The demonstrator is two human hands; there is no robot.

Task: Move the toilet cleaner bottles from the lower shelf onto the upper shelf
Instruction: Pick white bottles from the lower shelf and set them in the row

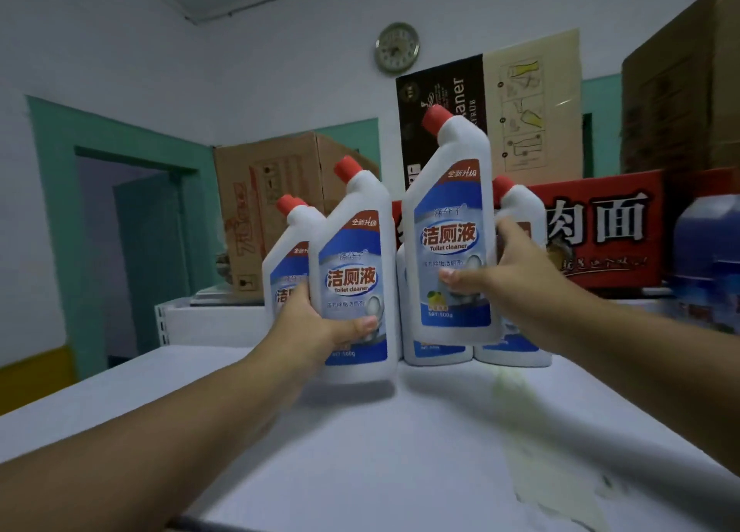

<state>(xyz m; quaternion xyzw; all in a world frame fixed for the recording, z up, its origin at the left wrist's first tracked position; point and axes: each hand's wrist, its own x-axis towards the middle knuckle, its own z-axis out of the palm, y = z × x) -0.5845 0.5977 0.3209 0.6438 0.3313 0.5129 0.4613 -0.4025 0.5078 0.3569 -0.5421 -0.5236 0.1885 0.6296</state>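
Gripping glossy, bent-necked, seemingly plastic bottles (454, 227): left hand (320, 327), right hand (512, 267).

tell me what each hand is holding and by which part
The left hand grips a toilet cleaner bottle round its lower body. The right hand grips a second bottle round its middle.

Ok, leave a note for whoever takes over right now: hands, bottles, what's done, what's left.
Left hand grips one toilet cleaner bottle, low over the upper shelf.
Right hand grips a second bottle, held higher.
Done: at least three standing bottles at the back of that shelf.
Left: set both down; lower shelf is out of view, so check it.
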